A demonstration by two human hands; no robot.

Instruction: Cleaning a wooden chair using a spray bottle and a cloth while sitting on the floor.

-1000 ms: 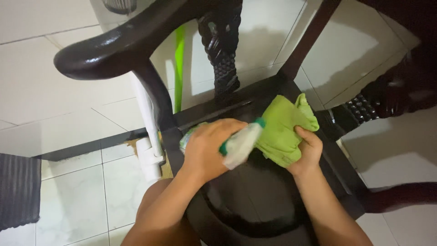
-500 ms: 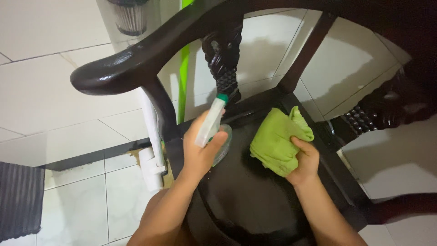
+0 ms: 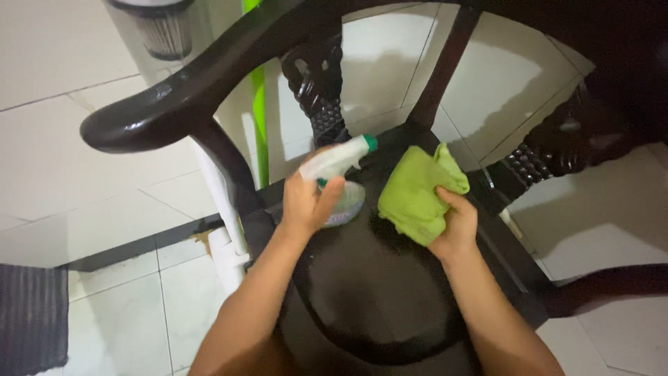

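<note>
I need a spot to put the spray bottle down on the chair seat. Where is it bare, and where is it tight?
The near half of the dark seat, between the two forearms, is bare. The far edge is crowded: the left hand holds the spray bottle beside the green cloth under the right hand, close to the carved back post.

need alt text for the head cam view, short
Seen from above, a left hand holds a white spray bottle and a right hand presses a green cloth onto the seat of a dark wooden chair standing on white floor tiles.
</note>
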